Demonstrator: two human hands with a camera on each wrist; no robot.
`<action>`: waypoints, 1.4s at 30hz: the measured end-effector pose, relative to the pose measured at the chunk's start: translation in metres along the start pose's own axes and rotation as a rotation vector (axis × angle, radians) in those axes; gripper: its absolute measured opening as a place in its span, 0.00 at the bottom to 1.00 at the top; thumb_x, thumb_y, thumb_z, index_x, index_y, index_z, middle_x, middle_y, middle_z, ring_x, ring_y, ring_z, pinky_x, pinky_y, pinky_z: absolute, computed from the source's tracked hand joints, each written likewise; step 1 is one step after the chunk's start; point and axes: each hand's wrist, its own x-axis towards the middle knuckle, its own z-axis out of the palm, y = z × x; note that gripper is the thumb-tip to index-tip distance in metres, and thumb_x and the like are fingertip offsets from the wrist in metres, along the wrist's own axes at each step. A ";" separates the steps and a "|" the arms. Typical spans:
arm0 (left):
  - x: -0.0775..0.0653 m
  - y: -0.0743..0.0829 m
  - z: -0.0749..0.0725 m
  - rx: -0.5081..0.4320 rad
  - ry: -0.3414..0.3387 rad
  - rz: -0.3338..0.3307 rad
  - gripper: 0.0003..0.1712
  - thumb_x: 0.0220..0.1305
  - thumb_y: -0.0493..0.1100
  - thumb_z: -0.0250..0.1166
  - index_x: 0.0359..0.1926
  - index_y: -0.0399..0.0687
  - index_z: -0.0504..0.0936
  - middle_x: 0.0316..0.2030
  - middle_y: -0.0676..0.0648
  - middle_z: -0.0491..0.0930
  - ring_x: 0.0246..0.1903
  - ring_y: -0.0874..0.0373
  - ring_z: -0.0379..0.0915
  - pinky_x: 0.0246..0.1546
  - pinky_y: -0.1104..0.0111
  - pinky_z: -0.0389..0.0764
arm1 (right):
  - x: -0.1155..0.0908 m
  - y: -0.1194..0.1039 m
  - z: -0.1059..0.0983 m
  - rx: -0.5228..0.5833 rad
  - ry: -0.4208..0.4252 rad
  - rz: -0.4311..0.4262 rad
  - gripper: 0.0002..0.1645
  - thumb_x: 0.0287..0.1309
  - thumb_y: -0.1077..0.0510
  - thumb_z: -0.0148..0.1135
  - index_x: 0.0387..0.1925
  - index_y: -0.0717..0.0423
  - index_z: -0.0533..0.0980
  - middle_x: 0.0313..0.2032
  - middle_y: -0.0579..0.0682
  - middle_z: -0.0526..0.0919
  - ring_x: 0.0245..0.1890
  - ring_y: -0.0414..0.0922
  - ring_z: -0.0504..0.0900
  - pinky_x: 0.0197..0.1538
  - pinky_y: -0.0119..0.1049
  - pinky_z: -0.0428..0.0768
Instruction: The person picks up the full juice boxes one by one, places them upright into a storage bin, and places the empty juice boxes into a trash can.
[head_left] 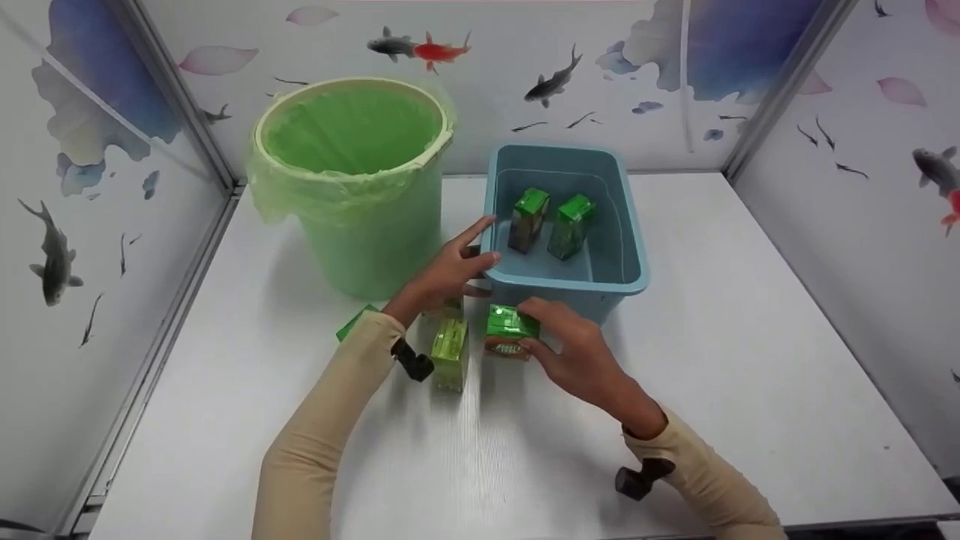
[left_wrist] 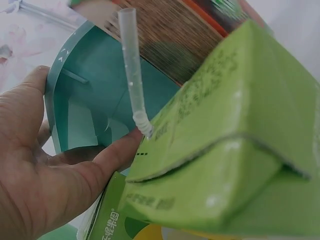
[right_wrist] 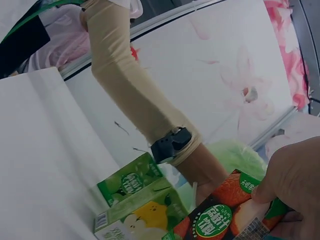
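My right hand (head_left: 581, 356) pinches a red-brown juice box with a green top (head_left: 511, 322), just in front of the blue plastic bin (head_left: 566, 286). Its printed front shows close up in the right wrist view. My left hand (head_left: 450, 274) touches the bin's left rim, fingers spread and fairly straight. Two green-topped juice boxes stand inside the bin, a left one (head_left: 529, 217) and a right one (head_left: 571, 225). Below my left wrist stands a light green juice box (head_left: 449, 356); a clear bent straw (left_wrist: 131, 70) sticks up from it in the left wrist view.
A tall green trash can (head_left: 367, 247), lined with a thin green bag (head_left: 330, 195), stands left of the bin. Another green box (head_left: 356, 322) shows partly behind my left forearm. One more is mostly hidden by that wrist. Printed panels (head_left: 495, 75) enclose the white table (head_left: 712, 375).
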 end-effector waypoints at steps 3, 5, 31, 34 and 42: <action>0.000 0.000 -0.001 0.006 -0.004 0.001 0.42 0.73 0.47 0.63 0.80 0.73 0.52 0.65 0.34 0.68 0.57 0.44 0.77 0.48 0.48 0.84 | 0.004 -0.006 -0.012 -0.023 0.034 -0.039 0.34 0.47 0.75 0.76 0.58 0.64 0.77 0.56 0.57 0.82 0.56 0.53 0.82 0.61 0.36 0.78; 0.000 0.000 0.000 0.003 -0.006 -0.001 0.42 0.74 0.47 0.63 0.80 0.73 0.52 0.65 0.35 0.68 0.58 0.44 0.77 0.50 0.46 0.82 | 0.007 -0.010 -0.019 -0.032 0.049 -0.061 0.36 0.45 0.76 0.76 0.59 0.64 0.76 0.56 0.58 0.82 0.57 0.54 0.81 0.63 0.31 0.74; 0.001 0.001 0.000 0.017 0.006 -0.015 0.42 0.72 0.48 0.64 0.79 0.74 0.54 0.70 0.35 0.64 0.60 0.42 0.75 0.52 0.44 0.81 | 0.079 -0.022 -0.091 -0.057 0.420 -0.169 0.30 0.48 0.78 0.73 0.56 0.69 0.78 0.53 0.62 0.84 0.55 0.55 0.83 0.63 0.40 0.77; 0.002 0.001 -0.001 0.017 -0.003 -0.008 0.42 0.73 0.49 0.64 0.79 0.74 0.53 0.69 0.37 0.66 0.60 0.43 0.75 0.52 0.45 0.81 | 0.087 -0.015 -0.094 -0.076 0.419 -0.158 0.29 0.50 0.75 0.74 0.56 0.69 0.79 0.53 0.61 0.84 0.54 0.55 0.83 0.62 0.38 0.77; 0.002 0.002 0.000 0.004 0.009 -0.021 0.42 0.72 0.49 0.64 0.79 0.74 0.54 0.66 0.37 0.67 0.59 0.44 0.75 0.52 0.45 0.81 | 0.118 0.016 -0.104 -0.112 0.284 -0.090 0.25 0.58 0.70 0.71 0.58 0.67 0.78 0.54 0.59 0.84 0.53 0.52 0.84 0.60 0.38 0.79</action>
